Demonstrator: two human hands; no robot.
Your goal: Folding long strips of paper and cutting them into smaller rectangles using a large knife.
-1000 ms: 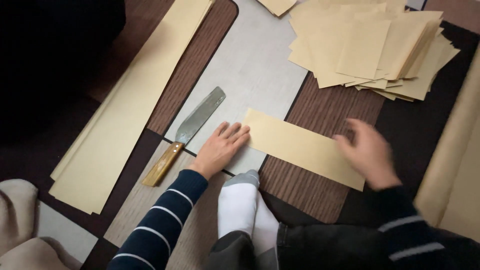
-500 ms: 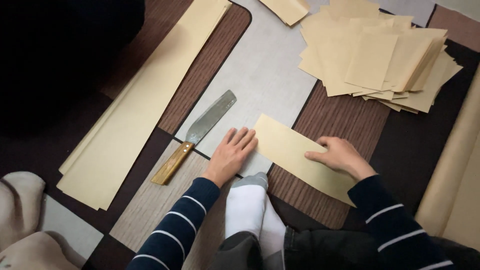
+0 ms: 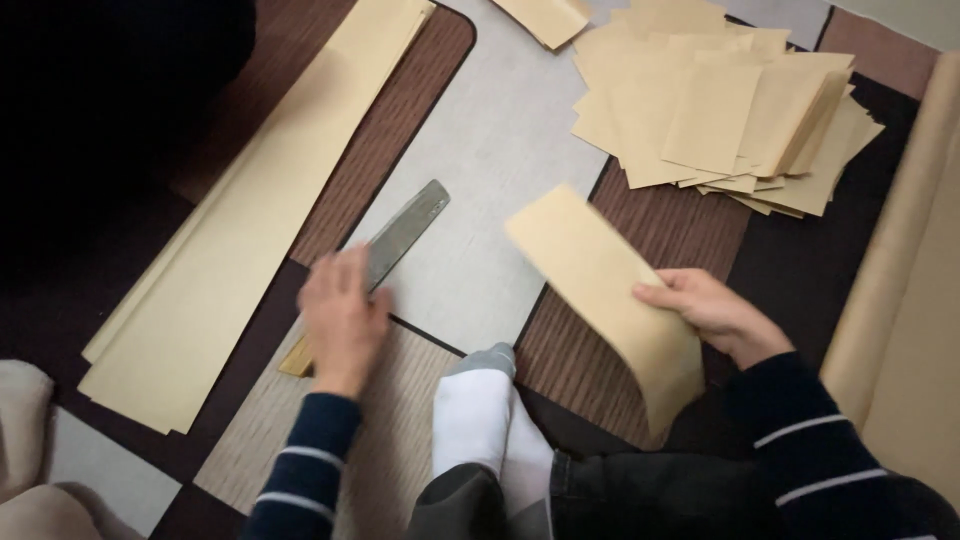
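Right hand: the right hand (image 3: 712, 312), right of centre in the frame, pinches a tan paper strip (image 3: 600, 290) at its long edge, thumb on top and fingers curled beneath.
Paper strip: lifted off the floor, it runs from the centre of the frame down toward the lower right; the lower end curls under, the upper end tilts up free.
Handling of the strip: it looks light, thin and limp, and it bends under its own weight. It would likely crease if squeezed hard. A hold near the middle of a long edge, as here, keeps both ends from drooping far.
Left hand: the left hand (image 3: 342, 322), left of centre, lies palm down with fingers together over the handle end of a large flat blade (image 3: 405, 232); it is blurred, and I cannot tell whether it grips or only rests.
Blade: grey metal, pointing to the upper right across a pale grey mat (image 3: 510, 130); a bit of yellow-brown handle (image 3: 297, 360) shows below the hand.
Around: a white-socked foot (image 3: 478, 415) at bottom centre; a loose pile of cut tan sheets (image 3: 720, 110) at upper right; long folded tan paper (image 3: 250, 220) along the left; a paper roll (image 3: 915, 290) at the right edge.
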